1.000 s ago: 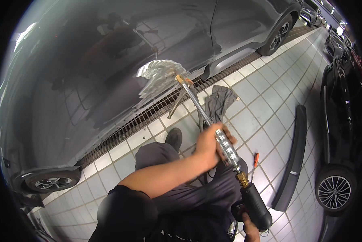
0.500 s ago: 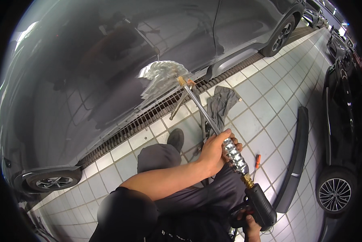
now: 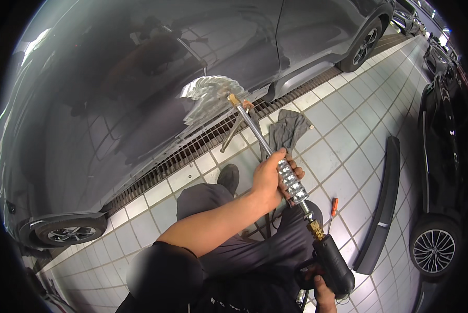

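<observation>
A slide hammer dent puller (image 3: pixel 253 127) runs from the grey car door panel (image 3: pixel 140 62) down to the lower right. Its brass tip (image 3: pixel 233 100) meets the bare, ground-metal patch (image 3: pixel 208 93) low on the panel. My left hand (image 3: pixel 270 177) is closed around the ribbed chrome sliding weight (image 3: pixel 292 182) on the shaft. At the rear end, my right hand (image 3: pixel 323 291) is closed on the black pistol-grip handle (image 3: pixel 334 265), its fingers partly hidden. A brass fitting (image 3: pixel 314 228) joins shaft and handle.
Beneath the tool lie a grey rag (image 3: pixel 288 129) and a metal bar (image 3: pixel 231 134). An orange-handled screwdriver (image 3: pixel 334 204) and a long black trim strip (image 3: pixel 382 214) rest on the tiles to the right. A black car (image 3: pixel 442 156) stands beyond; a floor grate (image 3: pixel 166 166) follows the grey car's sill.
My left hand and the sliding weight have moved up the shaft toward the panel, baring shaft below the weight. The right hand and handle have shifted slightly left and up.
</observation>
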Demonstrator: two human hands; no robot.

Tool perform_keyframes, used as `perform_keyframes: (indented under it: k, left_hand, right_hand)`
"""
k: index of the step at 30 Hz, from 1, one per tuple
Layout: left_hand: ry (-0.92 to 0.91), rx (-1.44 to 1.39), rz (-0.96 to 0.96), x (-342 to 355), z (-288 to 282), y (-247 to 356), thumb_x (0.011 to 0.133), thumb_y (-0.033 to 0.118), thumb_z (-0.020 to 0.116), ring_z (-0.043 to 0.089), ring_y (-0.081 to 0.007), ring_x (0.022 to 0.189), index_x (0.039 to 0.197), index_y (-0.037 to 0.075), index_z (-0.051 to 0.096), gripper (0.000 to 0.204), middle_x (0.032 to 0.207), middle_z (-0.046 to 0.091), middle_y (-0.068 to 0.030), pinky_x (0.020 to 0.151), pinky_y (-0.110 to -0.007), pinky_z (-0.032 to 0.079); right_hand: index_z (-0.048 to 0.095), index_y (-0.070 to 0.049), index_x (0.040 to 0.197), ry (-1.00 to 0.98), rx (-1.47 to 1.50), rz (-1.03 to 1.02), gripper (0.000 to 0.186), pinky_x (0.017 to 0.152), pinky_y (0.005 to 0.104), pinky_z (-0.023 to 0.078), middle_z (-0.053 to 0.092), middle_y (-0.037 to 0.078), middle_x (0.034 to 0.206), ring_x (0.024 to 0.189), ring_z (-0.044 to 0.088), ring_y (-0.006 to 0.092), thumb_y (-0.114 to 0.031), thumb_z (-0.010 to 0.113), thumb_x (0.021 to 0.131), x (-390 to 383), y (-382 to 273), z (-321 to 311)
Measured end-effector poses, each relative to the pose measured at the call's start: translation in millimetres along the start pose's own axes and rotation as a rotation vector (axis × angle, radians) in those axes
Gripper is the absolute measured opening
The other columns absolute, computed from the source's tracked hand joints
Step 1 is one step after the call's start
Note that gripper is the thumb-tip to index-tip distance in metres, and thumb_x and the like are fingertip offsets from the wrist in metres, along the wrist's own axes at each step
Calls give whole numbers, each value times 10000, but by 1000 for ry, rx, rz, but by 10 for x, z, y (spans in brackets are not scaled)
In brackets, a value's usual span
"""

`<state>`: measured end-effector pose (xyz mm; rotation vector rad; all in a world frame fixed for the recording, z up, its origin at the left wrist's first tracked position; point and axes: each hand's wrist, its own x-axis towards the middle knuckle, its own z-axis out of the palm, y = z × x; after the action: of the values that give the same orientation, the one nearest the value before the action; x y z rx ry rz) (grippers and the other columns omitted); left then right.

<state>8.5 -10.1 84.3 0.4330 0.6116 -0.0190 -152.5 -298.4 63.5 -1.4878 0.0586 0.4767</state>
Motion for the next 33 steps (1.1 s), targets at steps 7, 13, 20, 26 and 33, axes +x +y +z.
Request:
perform_keyframes:
  k: [7, 13, 20, 26, 33]
  left_hand:
    - [-119, 2, -66, -138, -68, -223, 960, 272, 515, 605, -231, 797, 908, 38, 507, 240, 816, 537, -76, 777, -400, 535]
    - [-207, 16, -81, -68, -110, -223, 980, 302, 516, 610, -244, 838, 938, 48, 507, 258, 847, 535, -73, 794, -452, 528]
    - [-215, -41, -81, -94, -129, -181, 959, 327, 550, 616, -255, 840, 922, 57, 518, 274, 831, 546, -80, 818, -454, 520]
    - [-137, -21, -42, -67, -94, -68, 951, 330, 546, 619, -249, 804, 882, 63, 529, 276, 816, 564, -81, 766, -437, 534]
    - [-178, 21, -88, -227, -131, -294, 965, 332, 490, 659, -253, 858, 918, 95, 517, 243, 842, 586, -60, 681, -367, 527]
  right_hand:
    - [560, 4, 1063, 38, 221, 25, 429, 697, 395, 528, 633, 143, 846, 687, 616, 234, -292, 732, 804, -11, 67, 71]
    - [553, -7, 1048, 43, 402, 74, 441, 668, 410, 544, 639, 152, 870, 665, 621, 252, -304, 754, 791, -1, 1, 61]
    - [556, -1, 1052, -10, 107, -14, 431, 702, 403, 535, 643, 143, 922, 738, 635, 239, -329, 729, 833, 16, 16, -17]
    - [558, 20, 1044, -26, -16, -58, 459, 740, 374, 519, 638, 137, 921, 761, 630, 229, -366, 707, 845, 23, -66, 42]
    - [597, 40, 1023, -22, -7, 8, 476, 722, 357, 512, 638, 120, 808, 729, 622, 216, -389, 688, 837, -85, 204, -255]
